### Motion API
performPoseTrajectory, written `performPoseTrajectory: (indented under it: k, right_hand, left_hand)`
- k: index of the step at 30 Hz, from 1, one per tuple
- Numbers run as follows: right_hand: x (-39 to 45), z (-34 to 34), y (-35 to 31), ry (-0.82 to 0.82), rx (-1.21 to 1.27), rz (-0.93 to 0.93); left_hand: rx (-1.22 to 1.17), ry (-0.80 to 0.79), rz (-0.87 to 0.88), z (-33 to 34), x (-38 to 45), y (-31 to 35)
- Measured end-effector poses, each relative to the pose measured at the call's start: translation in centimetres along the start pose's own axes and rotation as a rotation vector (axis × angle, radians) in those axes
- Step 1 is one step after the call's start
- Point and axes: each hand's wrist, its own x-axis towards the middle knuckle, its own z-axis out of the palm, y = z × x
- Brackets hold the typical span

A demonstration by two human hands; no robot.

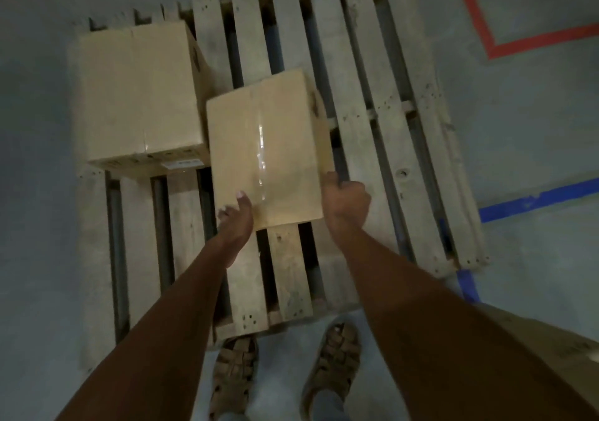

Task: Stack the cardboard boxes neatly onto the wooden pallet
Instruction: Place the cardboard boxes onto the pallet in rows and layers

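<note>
— Where are we with the near box [265, 151]?
— Mid-pallet [363, 122], our left hand [235, 214] open at its corner, right hand [346, 201] curled at its edge.
— Stiff, probably light; hold low corners, beside the far-left box [139, 96].

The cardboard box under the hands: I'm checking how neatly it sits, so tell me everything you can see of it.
The plain brown cardboard box with clear tape along its top seam lies flat on the slatted wooden pallet, turned slightly askew to the slats. Its left edge sits close beside the larger brown cardboard box; contact cannot be confirmed. The left hand rests its thumb on the near left corner; the right hand curls at the near right edge. The flaps are closed.
</note>
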Motion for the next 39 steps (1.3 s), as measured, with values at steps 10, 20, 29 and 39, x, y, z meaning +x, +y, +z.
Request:
performPoseTrajectory:
  k: [10,20,29,39]
  right_hand:
    - [-2.0,2.8,-0.3,0.042,-0.026,-0.185]
    - [-0.8,2.7,1.9,0.027,-0.255,-0.024]
    - [2.8,1.5,3.3,-0.136,0.203,0.238]
    - [6.3,4.8,-3.3,-0.305,0.516,0.126]
  left_hand:
    - [-0.037,-0.112,0.015,-1.5,1.7,-0.9]
    - [-0.175,0.128,0.071,-1.2,0.7,-1.4]
    - [-0.445,0.055,0.065,1.7,-0.1,1.9]
    - [-0.398,0.36,0.259,-2.4,3.6,7.7]
